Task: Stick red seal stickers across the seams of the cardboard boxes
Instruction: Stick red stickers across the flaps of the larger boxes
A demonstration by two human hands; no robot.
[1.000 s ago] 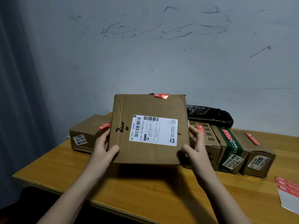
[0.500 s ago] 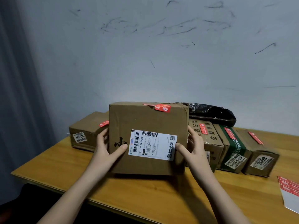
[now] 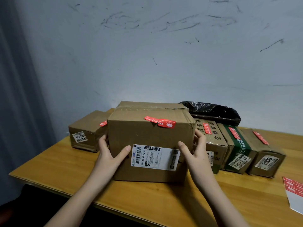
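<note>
— Sitting on the wooden counter [image 3: 65, 163], is that the cardboard box [image 3: 147, 133] being sealed?

— Yes, near the front edge, ahead of a row of smaller boxes [image 3: 218, 141] and a black plastic bag [image 3: 213, 110].

— And the hands?

— Left hand [image 3: 109, 154] and right hand [image 3: 195, 153] grip its two sides, fingers clamped on the cardboard, thumbs on the front beside the shipping label [image 3: 154, 157].

— The sticker?

— A red seal sticker [image 3: 159, 122] lies over the top front edge, partly wrinkled. A sticker sheet [image 3: 294, 192] lies at far right.
</note>
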